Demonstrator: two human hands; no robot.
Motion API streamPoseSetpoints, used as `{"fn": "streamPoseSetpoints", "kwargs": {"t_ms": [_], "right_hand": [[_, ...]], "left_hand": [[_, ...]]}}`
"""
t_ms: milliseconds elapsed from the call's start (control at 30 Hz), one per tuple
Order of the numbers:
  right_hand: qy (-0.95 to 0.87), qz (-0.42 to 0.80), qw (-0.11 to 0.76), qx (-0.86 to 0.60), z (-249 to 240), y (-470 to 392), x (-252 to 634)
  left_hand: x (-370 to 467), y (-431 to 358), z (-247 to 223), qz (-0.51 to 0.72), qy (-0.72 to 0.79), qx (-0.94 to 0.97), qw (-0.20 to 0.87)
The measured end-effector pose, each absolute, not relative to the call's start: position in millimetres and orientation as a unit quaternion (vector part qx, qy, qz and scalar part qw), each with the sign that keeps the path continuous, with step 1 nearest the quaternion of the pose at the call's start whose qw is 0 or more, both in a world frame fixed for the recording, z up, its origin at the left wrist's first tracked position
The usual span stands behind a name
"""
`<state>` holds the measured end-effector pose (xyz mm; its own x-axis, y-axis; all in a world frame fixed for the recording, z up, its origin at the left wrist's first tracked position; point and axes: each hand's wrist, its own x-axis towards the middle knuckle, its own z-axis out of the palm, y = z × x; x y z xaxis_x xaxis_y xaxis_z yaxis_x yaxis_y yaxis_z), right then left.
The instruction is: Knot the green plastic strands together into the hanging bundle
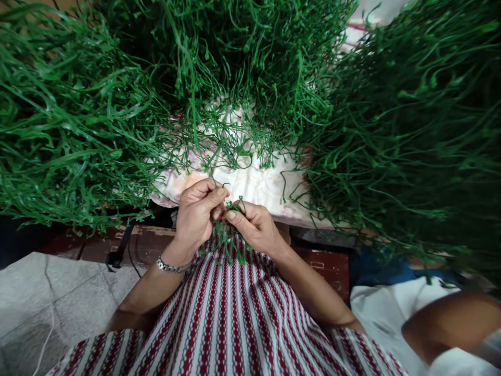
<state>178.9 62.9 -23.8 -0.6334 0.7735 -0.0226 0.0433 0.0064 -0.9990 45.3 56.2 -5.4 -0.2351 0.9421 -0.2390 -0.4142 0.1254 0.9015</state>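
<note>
Both my hands are close together at the near edge of a pale, patterned cloth (258, 185). My left hand (198, 211), with a metal watch band at the wrist, pinches a thin green strand between thumb and forefinger. Just to its right, my right hand (254, 224) is closed round a small bunch of green strands (227, 243), which hangs down in front of the striped garment. Large heaps of curly green strands lie beyond the hands: one at the left (70, 125), one at the back (250, 52) and one at the right (407, 136).
Loose green strands are scattered over the cloth between the heaps. A reddish-brown wooden edge (148, 248) runs below the cloth. At the lower right is another person's bent limb (450, 324) beside white fabric (387, 308). Tiled floor (74, 297) shows at the lower left.
</note>
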Motion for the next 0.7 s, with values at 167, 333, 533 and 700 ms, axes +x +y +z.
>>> {"fn": "streamPoseSetpoints", "kwargs": {"t_ms": [167, 333, 533, 700], "right_hand": [[-0.642, 0.647, 0.297, -0.284, -23.1, 65.4, 179.7], [-0.691, 0.586, 0.299, -0.300, -18.8, 63.8, 177.0], [-0.718, 0.547, 0.356, -0.242, -17.8, 56.9, 173.9], [-0.758, 0.496, 0.369, -0.206, -16.7, 50.9, 179.1]], "left_hand": [[45.1, 53.7, -4.4, 0.615, 0.448, 0.241, 0.603], [43.6, 53.5, -0.3, 0.613, 0.432, 0.157, 0.643], [48.9, 44.2, 10.1, 0.615, 0.399, 0.110, 0.671], [41.3, 40.5, 25.5, 0.606, 0.405, 0.169, 0.664]]}}
